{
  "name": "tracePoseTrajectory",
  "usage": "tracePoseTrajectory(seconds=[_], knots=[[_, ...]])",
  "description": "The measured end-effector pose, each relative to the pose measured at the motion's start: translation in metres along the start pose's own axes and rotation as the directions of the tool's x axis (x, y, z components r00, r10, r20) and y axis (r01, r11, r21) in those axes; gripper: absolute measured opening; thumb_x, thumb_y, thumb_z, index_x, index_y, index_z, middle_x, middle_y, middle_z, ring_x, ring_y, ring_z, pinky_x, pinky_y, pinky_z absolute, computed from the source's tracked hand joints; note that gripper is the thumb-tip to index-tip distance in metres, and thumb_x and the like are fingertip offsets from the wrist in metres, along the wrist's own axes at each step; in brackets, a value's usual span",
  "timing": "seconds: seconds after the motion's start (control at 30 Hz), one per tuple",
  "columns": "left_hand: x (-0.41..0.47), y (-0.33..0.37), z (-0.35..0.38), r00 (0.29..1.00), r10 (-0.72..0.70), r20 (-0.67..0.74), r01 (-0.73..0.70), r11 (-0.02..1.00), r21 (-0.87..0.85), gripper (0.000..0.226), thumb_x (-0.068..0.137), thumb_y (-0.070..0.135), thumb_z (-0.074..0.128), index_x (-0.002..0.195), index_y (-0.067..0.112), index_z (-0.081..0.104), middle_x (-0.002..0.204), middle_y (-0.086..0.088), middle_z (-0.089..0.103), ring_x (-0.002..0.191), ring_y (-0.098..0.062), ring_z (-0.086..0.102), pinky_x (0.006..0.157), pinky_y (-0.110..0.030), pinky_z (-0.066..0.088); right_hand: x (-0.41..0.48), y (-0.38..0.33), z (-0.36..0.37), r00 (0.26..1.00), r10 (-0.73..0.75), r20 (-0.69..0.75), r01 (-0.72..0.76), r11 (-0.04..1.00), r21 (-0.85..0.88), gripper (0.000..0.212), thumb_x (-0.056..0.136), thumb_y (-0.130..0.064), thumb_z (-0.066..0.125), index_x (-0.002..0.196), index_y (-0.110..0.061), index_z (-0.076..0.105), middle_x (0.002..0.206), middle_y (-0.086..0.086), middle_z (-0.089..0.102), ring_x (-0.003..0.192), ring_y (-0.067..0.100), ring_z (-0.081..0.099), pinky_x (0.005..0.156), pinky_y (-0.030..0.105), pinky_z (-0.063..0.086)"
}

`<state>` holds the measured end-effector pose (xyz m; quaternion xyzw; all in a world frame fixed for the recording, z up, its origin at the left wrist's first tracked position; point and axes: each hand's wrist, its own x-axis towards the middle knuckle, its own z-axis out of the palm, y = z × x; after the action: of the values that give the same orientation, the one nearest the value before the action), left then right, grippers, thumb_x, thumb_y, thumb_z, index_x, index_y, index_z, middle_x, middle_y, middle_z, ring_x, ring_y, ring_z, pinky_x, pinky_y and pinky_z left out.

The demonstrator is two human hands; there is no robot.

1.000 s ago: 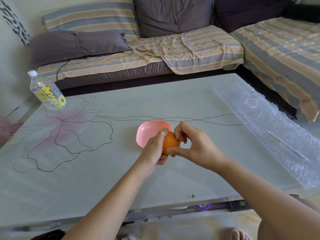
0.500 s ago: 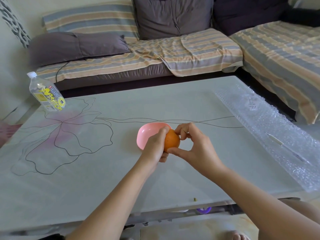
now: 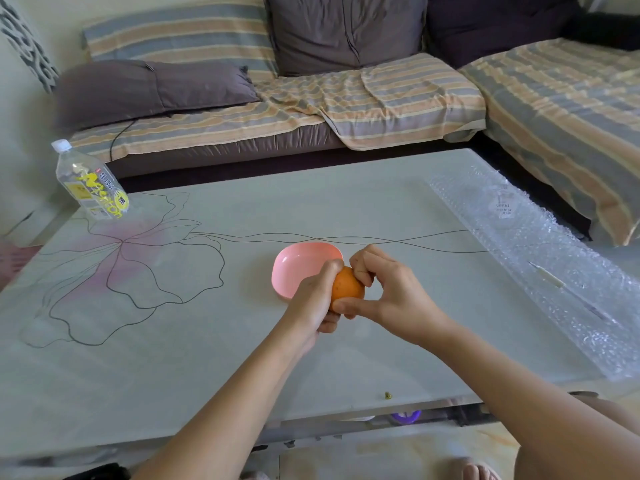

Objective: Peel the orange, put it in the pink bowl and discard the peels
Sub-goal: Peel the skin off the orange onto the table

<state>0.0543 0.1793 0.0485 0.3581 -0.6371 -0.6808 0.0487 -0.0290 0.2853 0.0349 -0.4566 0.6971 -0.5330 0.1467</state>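
An orange point(image 3: 346, 287) with its skin whole is held just above the table, between both hands. My left hand point(image 3: 313, 301) grips it from the left, thumb over its top. My right hand point(image 3: 391, 294) holds it from the right, thumb under it and curled fingertips pressing at its top. The empty pink bowl point(image 3: 298, 268) sits on the table right behind my left hand, which hides part of its near rim.
The pale table point(image 3: 207, 358) has a flower drawing on its left half. A plastic bottle point(image 3: 91, 185) stands at its far left corner. Bubble wrap point(image 3: 540, 258) lies along its right side. A striped sofa point(image 3: 346, 98) runs behind and to the right.
Both hands with the orange have stayed in place by the bowl; the right fingers have shifted slightly on the orange's top. The view has tilted a little.
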Motion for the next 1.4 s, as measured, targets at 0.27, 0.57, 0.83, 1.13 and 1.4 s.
tracePoseTrajectory(seconds=[0.27,0.57,0.83,1.13,1.4], knots=[[-0.004,0.0,0.0,1.0,-0.021,0.012,0.021,1.0,-0.005,0.044,0.088,0.043,0.038,0.069,0.011,0.06,0.051,-0.01,0.053,0.042,-0.013,0.027,0.038,-0.019,0.018,-0.004,-0.001,0.002,1.0,-0.002,-0.008,0.002,0.999,0.04,0.051,0.068,-0.009,0.08,0.067,-0.02,0.03,0.085,0.014,0.041,0.071,0.036,0.053,0.059,0.046,0.052],[-0.008,-0.002,-0.001,1.0,-0.018,0.013,0.019,1.0,-0.012,0.044,0.088,0.041,0.038,0.064,0.012,0.058,0.048,-0.009,0.051,0.042,-0.013,0.025,0.041,-0.022,0.016,-0.005,0.0,0.005,1.0,-0.013,0.0,0.013,0.999,0.042,0.05,0.07,-0.008,0.08,0.068,-0.018,0.031,0.085,0.015,0.042,0.072,0.036,0.052,0.059,0.042,0.052],[-0.003,0.0,0.002,0.983,0.116,-0.143,-0.094,0.984,0.152,0.036,0.089,0.037,0.038,0.064,0.018,0.054,0.062,-0.008,0.04,0.042,-0.015,0.03,0.045,-0.021,0.025,-0.007,-0.003,0.009,0.995,0.015,-0.099,-0.016,1.0,-0.017,0.048,0.065,-0.013,0.083,0.074,-0.014,0.036,0.086,0.005,0.048,0.081,0.019,0.045,0.068,0.025,0.041],[-0.006,0.002,-0.001,0.999,0.016,-0.037,-0.014,0.999,0.051,0.039,0.087,0.036,0.038,0.064,0.011,0.057,0.047,-0.006,0.051,0.038,-0.013,0.028,0.038,-0.019,0.022,-0.001,-0.005,0.007,0.999,0.037,-0.039,-0.037,0.999,0.014,0.053,0.066,-0.009,0.082,0.067,-0.016,0.029,0.085,0.012,0.045,0.069,0.027,0.056,0.063,0.044,0.051],[-0.012,0.003,-0.002,1.0,-0.01,0.02,0.011,0.999,-0.046,0.048,0.089,0.04,0.039,0.057,0.013,0.061,0.049,-0.011,0.052,0.039,-0.013,0.026,0.038,-0.02,0.015,-0.002,-0.006,0.008,0.999,0.009,-0.041,-0.005,0.996,0.086,0.055,0.068,-0.011,0.082,0.064,-0.021,0.028,0.083,0.016,0.041,0.063,0.034,0.056,0.055,0.048,0.05]])
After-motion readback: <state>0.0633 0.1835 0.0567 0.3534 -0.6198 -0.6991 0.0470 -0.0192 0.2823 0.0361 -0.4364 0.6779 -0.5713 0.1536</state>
